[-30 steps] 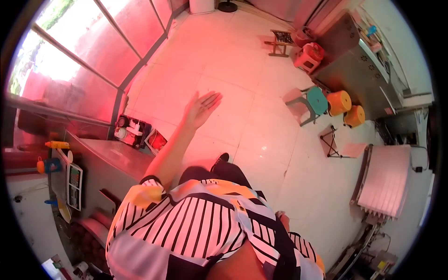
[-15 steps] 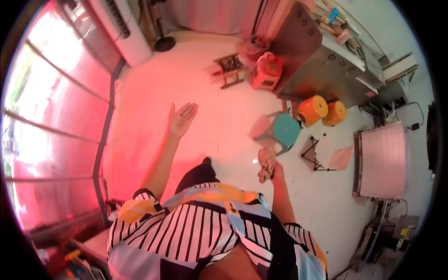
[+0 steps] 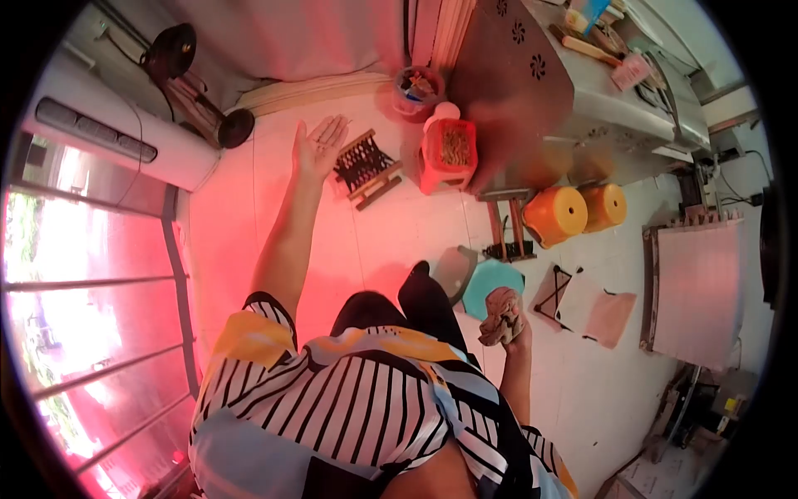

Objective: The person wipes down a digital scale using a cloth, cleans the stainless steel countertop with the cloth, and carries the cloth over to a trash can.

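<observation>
My left hand (image 3: pixel 320 148) is stretched out ahead with its palm up and fingers apart, holding nothing. In the view it lies beside a small wooden folding stool (image 3: pixel 366 166) with a dark patterned seat; I cannot tell whether they touch. On the right side, my right hand (image 3: pixel 520 333) is closed around a crumpled brownish cloth (image 3: pixel 500 314). That cloth overlaps the edge of a teal plastic stool (image 3: pixel 486 281) below it.
A red stool (image 3: pixel 440 176) bearing a red container (image 3: pixel 455 143) stands ahead, near a bin (image 3: pixel 416 90). Orange stools (image 3: pixel 555 214) sit by a metal counter (image 3: pixel 532 100). A folded stool (image 3: pixel 511 237) and a small folding seat (image 3: pixel 586 305) are rightward. Windows (image 3: pixel 91 283) line the left.
The view has moved forward and turned, so the stools and counter appear closer. My left hand now shows beside the folding stool. The cloth remains in my right hand, now over the teal stool's edge.
</observation>
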The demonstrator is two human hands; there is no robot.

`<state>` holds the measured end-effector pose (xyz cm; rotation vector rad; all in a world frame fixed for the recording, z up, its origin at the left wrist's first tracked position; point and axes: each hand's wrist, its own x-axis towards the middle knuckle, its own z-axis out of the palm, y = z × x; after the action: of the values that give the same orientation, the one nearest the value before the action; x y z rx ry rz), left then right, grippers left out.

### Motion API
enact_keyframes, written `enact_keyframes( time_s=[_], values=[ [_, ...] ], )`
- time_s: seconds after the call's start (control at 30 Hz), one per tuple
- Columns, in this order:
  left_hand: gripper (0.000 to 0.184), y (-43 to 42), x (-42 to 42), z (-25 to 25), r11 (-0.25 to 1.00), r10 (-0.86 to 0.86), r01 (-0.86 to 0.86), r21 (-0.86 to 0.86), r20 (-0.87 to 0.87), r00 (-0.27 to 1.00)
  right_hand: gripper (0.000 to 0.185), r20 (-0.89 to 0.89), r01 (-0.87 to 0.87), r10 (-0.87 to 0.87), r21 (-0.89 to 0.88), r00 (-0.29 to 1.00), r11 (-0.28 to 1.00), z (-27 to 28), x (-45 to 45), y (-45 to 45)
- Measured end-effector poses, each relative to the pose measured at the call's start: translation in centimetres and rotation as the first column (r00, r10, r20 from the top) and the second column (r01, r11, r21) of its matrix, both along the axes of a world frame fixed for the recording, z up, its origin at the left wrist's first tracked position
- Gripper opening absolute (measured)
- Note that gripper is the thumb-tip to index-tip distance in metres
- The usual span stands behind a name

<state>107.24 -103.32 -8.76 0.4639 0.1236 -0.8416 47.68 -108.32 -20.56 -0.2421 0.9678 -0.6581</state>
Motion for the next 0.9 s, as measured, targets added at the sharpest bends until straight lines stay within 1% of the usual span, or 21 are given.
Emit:
enact_keyframes(
  time_s=[0.1,0.13,0.17,0.23,0.27,0.33,0.37,0.4,0.43,0.5,0.53,0.57,0.67,0.7,0.8,0.83,0.9],
  values=[
    [0.083,-8.5,4.5,1.9,1.0,-0.007,0.007,0.002,0.1,0.995,0.043,0.032,-0.12,0.121,-0.024,0.992,0.992,5.8,8.2,-8.2],
    [0.084,-11.0,6.0,1.9,1.0,-0.008,0.006,0.021,0.085,0.996,0.043,0.053,-0.168,0.17,-0.04,0.984,0.985,6.5,10.4,-10.8],
    [0.085,-13.6,7.6,1.9,0.999,-0.011,0.008,0.037,0.076,0.997,0.049,0.095,-0.223,0.226,-0.036,0.97,0.974,6.0,11.7,-13.4],
    [0.085,-18.7,11.4,1.5,0.998,-0.03,0.025,0.054,0.095,0.995,0.053,0.069,-0.2,0.205,-0.066,0.976,0.978,7.8,16.1,-17.3],
    [0.086,-21.0,13.1,0.2,0.997,-0.052,0.045,0.067,0.11,0.993,0.055,0.056,-0.178,0.182,-0.075,0.982,0.981,8.1,18.3,-18.4],
    [0.086,-25.4,15.5,-2.0,0.99,-0.109,0.098,0.102,0.111,0.988,0.057,0.121,-0.135,0.142,-0.067,0.982,0.989,6.9,20.7,-19.6],
    [0.086,-27.9,17.1,-3.6,0.989,-0.108,0.097,0.11,0.099,0.989,0.058,0.148,-0.136,0.147,-0.083,0.978,0.987,6.1,22.2,-22.1],
    [0.085,-29.2,17.6,-5.6,0.985,-0.104,0.094,0.142,0.064,0.992,0.059,0.158,-0.144,0.154,-0.07,0.975,0.987,6.0,22.6,-23.4],
    [0.085,-30.5,17.5,-6.7,0.981,-0.106,0.103,0.166,0.011,0.994,0.058,0.117,-0.134,0.133,-0.001,0.984,0.991,6.0,23.4,-24.4],
    [0.084,-33.6,18.8,-7.6,0.971,-0.103,0.112,0.209,-0.052,0.993,0.056,0.104,-0.157,0.152,0.042,0.983,0.987,6.1,25.9,-26.9],
    [0.084,-34.6,19.3,-7.6,0.968,-0.106,0.113,0.223,-0.044,0.993,0.056,0.108,-0.164,0.157,0.055,0.982,0.985,6.2,27.0,-27.5],
    [0.083,-36.2,20.0,-8.2,0.964,-0.112,0.119,0.239,-0.04,0.993,0.053,0.175,-0.157,0.145,0.057,0.974,0.986,6.6,29.0,-29.1],
    [0.082,-38.8,20.1,-10.0,0.957,-0.108,0.115,0.267,-0.039,0.993,0.052,0.198,-0.218,0.21,0.021,0.957,0.976,5.6,32.4,-33.2],
    [0.082,-39.6,20.3,-10.3,0.955,-0.112,0.117,0.274,-0.032,0.993,0.05,0.147,-0.221,0.216,0.017,0.965,0.975,4.2,33.0,-34.3],
    [0.085,-42.1,20.8,-11.7,0.956,-0.101,0.111,0.27,-0.052,0.994,0.048,0.143,-0.204,0.19,0.091,0.971,0.975,2.8,35.8,-37.2],
    [0.086,-42.7,20.7,-11.9,0.95,-0.094,0.111,0.29,-0.07,0.993,0.046,0.132,-0.148,0.132,0.116,0.982,0.982,3.6,37.5,-37.9],
    [0.09,-44.3,21.0,-12.2,0.939,-0.092,0.117,0.324,-0.091,0.992,0.048,0.073,-0.115,0.114,0.005,0.991,0.993,3.4,39.7,-39.1]
  ],
)
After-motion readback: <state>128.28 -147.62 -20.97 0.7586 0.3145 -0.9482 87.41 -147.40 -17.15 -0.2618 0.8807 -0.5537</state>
